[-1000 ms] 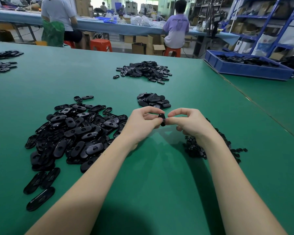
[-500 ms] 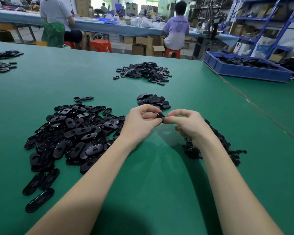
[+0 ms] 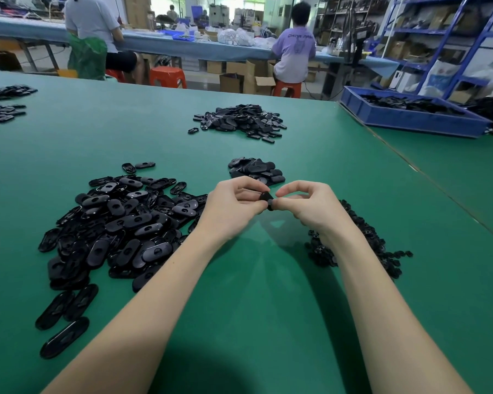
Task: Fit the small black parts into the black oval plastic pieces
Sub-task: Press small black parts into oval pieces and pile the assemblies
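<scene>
My left hand (image 3: 234, 209) grips a black oval plastic piece (image 3: 265, 198), mostly hidden by its fingers, above the middle of the green table (image 3: 256, 294). My right hand (image 3: 310, 207) pinches at the same piece from the right; whether a small part sits under its fingertips is hidden. A large heap of black oval pieces (image 3: 120, 226) lies to the left. A pile of small black parts (image 3: 362, 240) lies under and behind my right wrist. A small stack of ovals (image 3: 256, 170) sits just beyond my hands.
Another heap of black pieces (image 3: 239, 120) lies farther back, more at the far left edge (image 3: 0, 106). A blue tray (image 3: 410, 118) of black parts stands at the back right. Two people sit at a bench beyond the table.
Both hands stay together on the oval piece, shifted very slightly; the fingers have worked a little around it. The piles are unchanged.
</scene>
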`<state>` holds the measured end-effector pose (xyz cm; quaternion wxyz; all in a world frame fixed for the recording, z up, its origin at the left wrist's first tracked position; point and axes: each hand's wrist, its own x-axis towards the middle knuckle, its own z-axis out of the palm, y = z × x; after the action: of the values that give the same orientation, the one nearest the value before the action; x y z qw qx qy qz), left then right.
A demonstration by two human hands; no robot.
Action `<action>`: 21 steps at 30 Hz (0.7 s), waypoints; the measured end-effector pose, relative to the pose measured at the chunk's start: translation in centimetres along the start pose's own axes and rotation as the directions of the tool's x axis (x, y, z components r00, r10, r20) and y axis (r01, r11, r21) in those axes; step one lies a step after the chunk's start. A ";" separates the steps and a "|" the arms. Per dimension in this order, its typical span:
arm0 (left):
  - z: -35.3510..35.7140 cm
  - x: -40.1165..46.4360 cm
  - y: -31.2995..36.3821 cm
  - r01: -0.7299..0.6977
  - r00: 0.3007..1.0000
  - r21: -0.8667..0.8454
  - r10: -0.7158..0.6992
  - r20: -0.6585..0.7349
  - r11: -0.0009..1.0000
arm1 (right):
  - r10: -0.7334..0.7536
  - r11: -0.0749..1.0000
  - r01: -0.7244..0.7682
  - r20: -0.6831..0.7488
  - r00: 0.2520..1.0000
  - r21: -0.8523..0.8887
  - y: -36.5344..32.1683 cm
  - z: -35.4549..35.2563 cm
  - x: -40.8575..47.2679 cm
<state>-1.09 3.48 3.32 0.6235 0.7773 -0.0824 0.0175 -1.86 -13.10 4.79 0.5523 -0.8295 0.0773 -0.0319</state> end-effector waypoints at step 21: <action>-0.3 -0.1 0.3 0.238 0.970 -0.229 -0.217 0.110 0.944 | -0.041 0.999 0.037 0.125 0.991 0.033 0.5 -0.1 0.0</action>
<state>-1.19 3.72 3.64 0.7068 0.7005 -0.0195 -0.0973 -1.91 -13.41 4.35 0.5681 -0.8225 0.0257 0.0084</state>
